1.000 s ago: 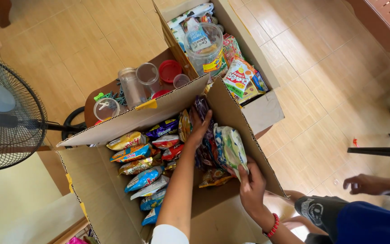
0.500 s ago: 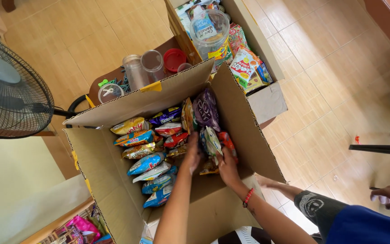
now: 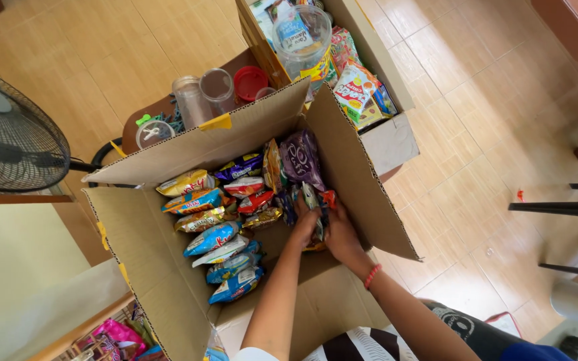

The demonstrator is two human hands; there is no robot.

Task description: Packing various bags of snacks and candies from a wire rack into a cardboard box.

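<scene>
Both hands deep in the box (image 3: 168, 281), left hand (image 3: 304, 226) and right hand (image 3: 344, 235) closed around a packet (image 3: 317, 212) beside the purple bag (image 3: 300, 159), mid-packing; next likely needed it wedged upright against the row (image 3: 219, 230).

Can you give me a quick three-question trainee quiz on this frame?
1. True or false: both hands are inside the large cardboard box.
2. Multiple choice: what stands upright just above the hands? A) a purple snack bag B) a glass bottle C) a metal can
3. Short answer: what is on the right wrist?

Key
1. True: the left hand and right hand press together on a bunch of snack packets in the box.
2. A: the purple snack bag stands against the box wall.
3. A red bead bracelet.
</scene>
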